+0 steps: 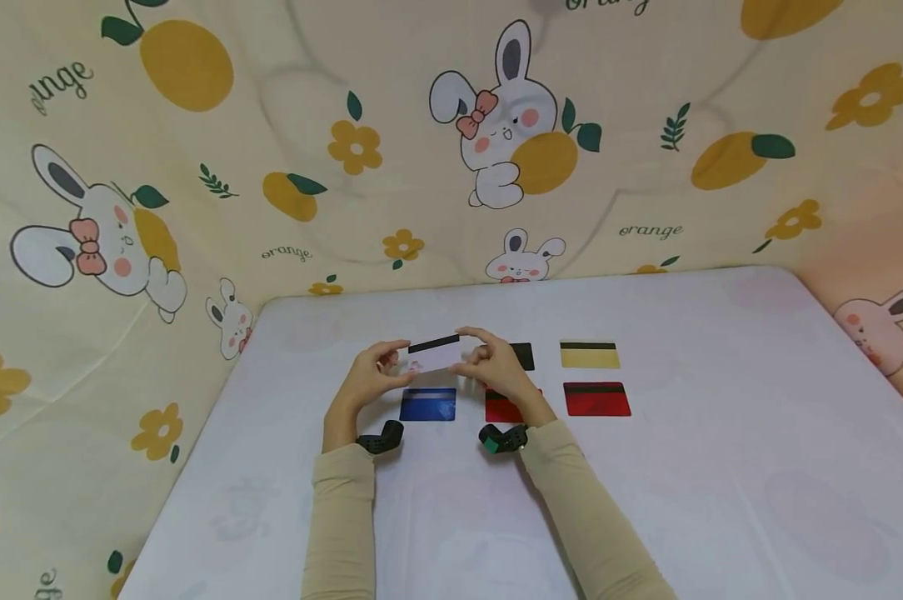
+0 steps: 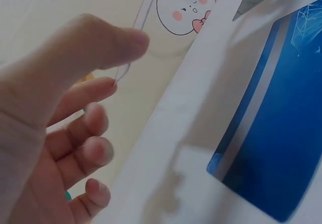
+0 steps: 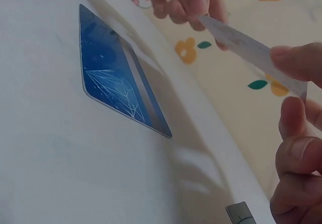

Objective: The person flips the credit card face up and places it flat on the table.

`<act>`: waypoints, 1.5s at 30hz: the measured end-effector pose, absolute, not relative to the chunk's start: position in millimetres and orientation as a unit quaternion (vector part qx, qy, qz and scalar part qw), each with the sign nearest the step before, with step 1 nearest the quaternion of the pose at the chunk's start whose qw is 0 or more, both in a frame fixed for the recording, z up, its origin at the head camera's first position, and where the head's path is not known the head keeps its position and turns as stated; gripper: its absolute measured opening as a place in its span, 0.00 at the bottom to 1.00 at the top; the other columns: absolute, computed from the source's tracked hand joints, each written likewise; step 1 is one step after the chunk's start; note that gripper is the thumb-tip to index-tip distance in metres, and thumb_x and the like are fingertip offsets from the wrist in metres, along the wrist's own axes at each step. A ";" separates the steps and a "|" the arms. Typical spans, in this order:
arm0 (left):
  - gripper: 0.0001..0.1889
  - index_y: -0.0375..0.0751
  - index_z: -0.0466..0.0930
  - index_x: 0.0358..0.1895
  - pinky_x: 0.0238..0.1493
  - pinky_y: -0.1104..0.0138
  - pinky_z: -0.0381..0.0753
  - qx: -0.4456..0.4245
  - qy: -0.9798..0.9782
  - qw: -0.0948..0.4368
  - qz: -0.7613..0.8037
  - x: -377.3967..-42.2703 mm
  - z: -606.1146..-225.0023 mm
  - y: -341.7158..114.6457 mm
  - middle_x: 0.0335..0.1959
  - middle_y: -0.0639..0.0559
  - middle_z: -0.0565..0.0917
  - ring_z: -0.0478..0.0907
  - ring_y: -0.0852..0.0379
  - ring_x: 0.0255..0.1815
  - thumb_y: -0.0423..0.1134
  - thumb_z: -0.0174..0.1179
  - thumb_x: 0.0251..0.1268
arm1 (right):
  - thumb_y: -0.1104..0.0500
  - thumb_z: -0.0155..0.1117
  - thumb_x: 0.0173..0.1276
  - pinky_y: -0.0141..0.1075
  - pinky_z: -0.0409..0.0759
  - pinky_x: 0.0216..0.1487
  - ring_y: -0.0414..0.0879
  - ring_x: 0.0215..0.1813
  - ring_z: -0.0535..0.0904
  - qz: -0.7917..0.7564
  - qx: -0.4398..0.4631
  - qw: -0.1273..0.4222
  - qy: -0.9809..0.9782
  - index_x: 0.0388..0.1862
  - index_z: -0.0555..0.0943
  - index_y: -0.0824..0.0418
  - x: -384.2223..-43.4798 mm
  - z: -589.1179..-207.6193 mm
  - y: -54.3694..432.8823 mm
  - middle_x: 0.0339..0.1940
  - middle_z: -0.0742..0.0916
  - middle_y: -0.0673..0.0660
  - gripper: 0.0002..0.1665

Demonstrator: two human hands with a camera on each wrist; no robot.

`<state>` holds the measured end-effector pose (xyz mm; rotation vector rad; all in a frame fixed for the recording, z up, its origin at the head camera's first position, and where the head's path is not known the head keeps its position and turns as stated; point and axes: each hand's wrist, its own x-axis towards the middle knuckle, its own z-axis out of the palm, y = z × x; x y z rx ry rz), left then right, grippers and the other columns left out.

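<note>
A white card [image 1: 434,357] with a black stripe along its top is held up, tilted, above the table. My left hand [image 1: 366,372] pinches its left end between thumb and forefinger, the other fingers loosely curled. At the opposite end my right hand [image 1: 501,367] pinches it the same way. Seen from the right wrist, the card [image 3: 251,52] spans both hands. Below it a blue card [image 1: 427,405] with a pale stripe lies flat. Behind and under the right hand are a black card [image 1: 524,357] and a red card [image 1: 502,407], both partly hidden.
Farther right on the white table [image 1: 721,433] lie a gold card [image 1: 590,355] with a dark stripe and another red card [image 1: 597,399]. A cloth [image 1: 391,100] printed with rabbits and oranges hangs behind the table. Black wrist cameras [image 1: 381,437] sit on both wrists.
</note>
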<state>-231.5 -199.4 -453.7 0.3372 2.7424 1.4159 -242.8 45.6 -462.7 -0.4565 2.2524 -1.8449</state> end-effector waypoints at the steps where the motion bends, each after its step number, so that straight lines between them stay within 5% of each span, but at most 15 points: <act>1: 0.30 0.37 0.76 0.60 0.39 0.69 0.69 0.111 0.886 0.015 0.451 -231.1 -453.6 -199.7 0.37 0.45 0.75 0.71 0.54 0.38 0.35 0.71 0.50 | 0.63 0.71 0.58 0.29 0.67 0.17 0.39 0.12 0.66 -0.623 -0.156 0.094 0.761 0.67 0.69 0.61 -243.1 -463.1 45.7 0.13 0.76 0.44 0.37; 11: 0.34 0.37 0.72 0.64 0.58 0.48 0.75 0.133 0.896 -0.007 0.423 -228.1 -444.3 -196.5 0.59 0.40 0.78 0.75 0.43 0.59 0.38 0.72 0.50 | 0.64 0.73 0.55 0.29 0.65 0.16 0.37 0.13 0.65 -0.627 -0.152 0.077 0.760 0.65 0.70 0.63 -242.8 -460.4 45.1 0.15 0.76 0.44 0.39; 22: 0.36 0.37 0.72 0.64 0.73 0.49 0.63 0.167 0.900 -0.029 0.402 -226.5 -433.3 -182.9 0.66 0.40 0.74 0.68 0.43 0.71 0.35 0.73 0.46 | 0.68 0.72 0.54 0.28 0.65 0.17 0.37 0.14 0.65 -0.625 -0.154 0.081 0.761 0.65 0.70 0.66 -242.5 -455.5 40.6 0.19 0.77 0.49 0.39; 45: 0.33 0.32 0.73 0.62 0.66 0.52 0.73 0.233 0.892 -0.037 0.386 -219.7 -420.9 -159.2 0.63 0.38 0.77 0.74 0.41 0.66 0.32 0.72 0.49 | 0.65 0.74 0.52 0.27 0.66 0.22 0.37 0.19 0.67 -0.585 -0.185 0.037 0.789 0.61 0.74 0.63 -233.6 -447.3 34.6 0.19 0.79 0.52 0.35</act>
